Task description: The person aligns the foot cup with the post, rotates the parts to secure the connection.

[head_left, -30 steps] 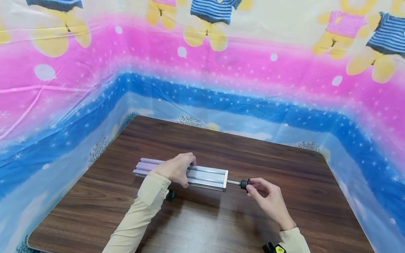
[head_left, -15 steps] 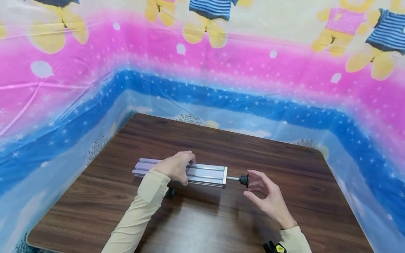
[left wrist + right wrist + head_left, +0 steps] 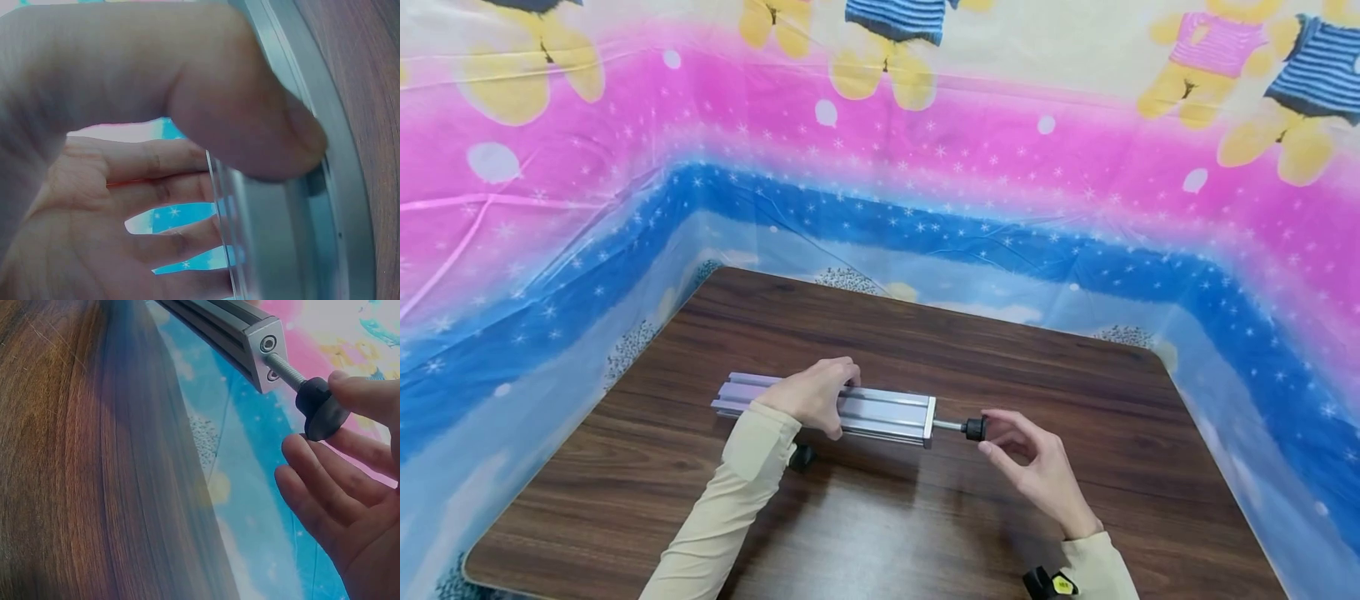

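Observation:
A silver aluminium profile (image 3: 887,413) with long grooves is held slightly above the table. My left hand (image 3: 808,397) grips it near the middle; in the left wrist view the thumb presses the near side and the fingers reach behind. At its right end is an end plate (image 3: 930,421), from which a threaded rod (image 3: 950,425) sticks out. The rod carries a black levelling foot (image 3: 319,412). My right hand (image 3: 1036,467) pinches the foot's rim between thumb and index finger, the other fingers spread below it in the right wrist view. Two bolt heads show in the plate.
The dark wood-grain table (image 3: 880,533) has rounded corners. Patterned fabric (image 3: 887,217) hangs close along its back and sides. Black camera mounts sit at both wrists, the right one (image 3: 1048,584) with a yellow label.
The right hand pinched the foot, spread its fingers off it half a second ago, and has now closed on it again. The left hand keeps its grip, the profile hardly moving.

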`<state>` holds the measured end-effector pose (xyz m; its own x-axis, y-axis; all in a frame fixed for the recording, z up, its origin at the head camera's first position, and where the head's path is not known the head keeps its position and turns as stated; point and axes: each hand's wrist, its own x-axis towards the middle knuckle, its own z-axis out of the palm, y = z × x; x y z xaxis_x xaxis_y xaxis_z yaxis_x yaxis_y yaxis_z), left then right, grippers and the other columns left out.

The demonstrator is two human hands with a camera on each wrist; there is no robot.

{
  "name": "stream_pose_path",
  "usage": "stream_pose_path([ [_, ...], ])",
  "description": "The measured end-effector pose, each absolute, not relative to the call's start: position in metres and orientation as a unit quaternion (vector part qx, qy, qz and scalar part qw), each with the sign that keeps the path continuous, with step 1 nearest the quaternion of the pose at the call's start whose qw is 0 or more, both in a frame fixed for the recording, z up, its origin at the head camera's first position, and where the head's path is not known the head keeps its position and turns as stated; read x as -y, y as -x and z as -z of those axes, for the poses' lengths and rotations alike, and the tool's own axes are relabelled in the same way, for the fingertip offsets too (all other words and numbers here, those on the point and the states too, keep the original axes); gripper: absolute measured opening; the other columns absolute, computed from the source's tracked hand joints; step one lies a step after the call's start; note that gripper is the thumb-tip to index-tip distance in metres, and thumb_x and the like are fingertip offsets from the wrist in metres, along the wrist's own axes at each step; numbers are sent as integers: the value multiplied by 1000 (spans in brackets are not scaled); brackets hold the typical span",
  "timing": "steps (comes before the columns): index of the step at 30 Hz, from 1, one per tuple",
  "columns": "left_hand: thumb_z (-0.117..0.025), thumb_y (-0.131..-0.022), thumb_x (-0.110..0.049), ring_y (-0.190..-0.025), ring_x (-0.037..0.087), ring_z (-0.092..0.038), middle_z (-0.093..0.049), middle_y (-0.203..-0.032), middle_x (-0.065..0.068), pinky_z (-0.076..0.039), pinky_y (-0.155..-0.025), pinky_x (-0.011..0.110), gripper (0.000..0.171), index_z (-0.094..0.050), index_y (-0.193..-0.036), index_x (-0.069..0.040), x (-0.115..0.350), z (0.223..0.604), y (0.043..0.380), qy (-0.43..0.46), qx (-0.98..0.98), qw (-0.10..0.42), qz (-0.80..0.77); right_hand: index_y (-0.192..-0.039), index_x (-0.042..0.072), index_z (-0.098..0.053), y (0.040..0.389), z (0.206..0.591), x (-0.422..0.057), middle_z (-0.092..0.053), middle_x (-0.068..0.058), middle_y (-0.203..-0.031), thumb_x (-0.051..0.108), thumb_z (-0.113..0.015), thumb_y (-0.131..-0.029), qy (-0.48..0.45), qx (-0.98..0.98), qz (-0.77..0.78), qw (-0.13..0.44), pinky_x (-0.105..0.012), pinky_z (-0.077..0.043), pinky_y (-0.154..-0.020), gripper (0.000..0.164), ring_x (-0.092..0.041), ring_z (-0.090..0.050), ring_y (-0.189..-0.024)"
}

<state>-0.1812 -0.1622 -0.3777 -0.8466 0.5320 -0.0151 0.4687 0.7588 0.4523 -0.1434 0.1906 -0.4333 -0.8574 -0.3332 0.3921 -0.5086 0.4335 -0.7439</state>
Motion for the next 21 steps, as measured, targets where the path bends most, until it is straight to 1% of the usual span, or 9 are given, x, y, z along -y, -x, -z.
stream_pose_path([
  [3,-86,-61,-1,-86,19,-52,-59,-100,6,-48,-74,33,54,-63,-109,-2,163,378,181,-266,-934,75,-224,-124,11,-68,143,432,-188,-75,-1,-96,10,-74,-92,-239,847,-467,90,-23,-57,-77,33,-5,-71,-84],
  [5,-86,-61,0,-87,19,-52,-60,-102,7,-48,-74,33,54,-63,-110,-1,163,377,181,-262,-934,79,-227,-120,7,-69,143,432,-187,-75,-3,-93,11,-72,-93,-230,849,-469,84,-24,-58,-76,27,-7,-72,-81],
  [10,-86,-60,0,-86,19,-52,-59,-102,7,-48,-73,33,54,-63,-110,-1,163,379,181,-262,-934,81,-229,-110,9,-72,145,432,-186,-76,0,-82,17,-67,-98,-209,856,-468,71,-25,-56,-67,15,-13,-72,-69],
  [11,-86,-61,0,-86,19,-52,-59,-102,7,-48,-73,33,54,-62,-109,-1,162,379,180,-262,-934,83,-230,-108,10,-72,145,432,-185,-75,0,-80,17,-66,-99,-207,857,-466,71,-25,-55,-65,13,-12,-71,-68],
  [12,-86,-61,0,-86,19,-52,-59,-102,7,-48,-73,33,54,-62,-109,-2,162,379,180,-262,-934,84,-230,-106,9,-72,145,433,-185,-75,-1,-79,16,-65,-99,-205,860,-462,71,-26,-55,-64,12,-11,-70,-66],
  [15,-86,-61,-1,-87,19,-52,-58,-103,7,-48,-73,33,54,-62,-110,-2,162,380,179,-259,-933,90,-233,-101,10,-71,145,433,-184,-75,-3,-78,17,-62,-101,-203,859,-466,63,-28,-55,-62,12,-15,-71,-66],
  [18,-86,-61,-1,-89,19,-52,-58,-104,6,-48,-74,33,55,-62,-111,-3,162,381,178,-254,-934,93,-234,-103,8,-70,146,432,-184,-75,-6,-80,19,-59,-103,-201,859,-468,48,-30,-57,-65,16,-14,-72,-68],
  [19,-86,-61,-1,-89,19,-52,-59,-104,6,-48,-74,33,55,-62,-111,-3,162,381,179,-253,-934,93,-234,-106,10,-70,146,432,-186,-75,-5,-81,20,-58,-103,-205,857,-472,43,-30,-58,-67,16,-15,-73,-70],
  [21,-86,-61,-2,-90,19,-53,-59,-105,6,-49,-74,34,56,-62,-112,-3,163,381,179,-252,-935,92,-233,-115,12,-68,145,432,-187,-76,-4,-90,19,-61,-102,-213,854,-472,42,-29,-58,-72,17,-12,-73,-77],
])
